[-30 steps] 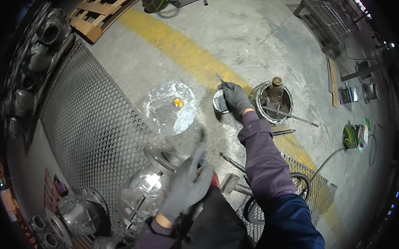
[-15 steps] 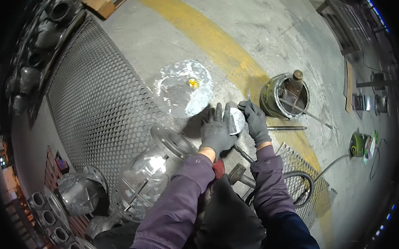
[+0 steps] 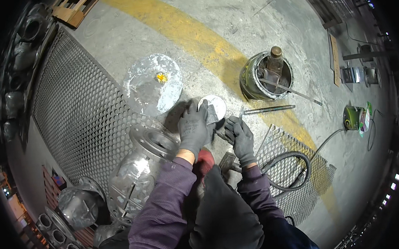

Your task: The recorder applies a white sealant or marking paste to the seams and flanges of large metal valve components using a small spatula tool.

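Both my hands wear dark grey gloves. My left hand (image 3: 194,128) closes on the edge of a white-faced round disc (image 3: 218,103); a grey patch lies across part of its face. Pinched in my right hand (image 3: 239,139), just right of the disc, is a thin, slender tool (image 3: 241,113) with its tip up; its exact kind is too small to tell. Left of and beyond the disc, a large round metal plate (image 3: 139,94) smeared with white bears a yellow dab (image 3: 161,77).
A bucket (image 3: 248,83) at right holds a bottle (image 3: 275,62) and a stick. Nearby lie a metal rod (image 3: 268,109), a hammer (image 3: 227,161), mesh (image 3: 319,177) and a black hose (image 3: 308,168). Flanged metal castings (image 3: 130,173) and a perforated sheet (image 3: 76,90) occupy the left.
My view has shifted, so the scene sits farther left and higher. My right hand has moved back toward me from the disc's side, and its slender tool is lower and nearer.
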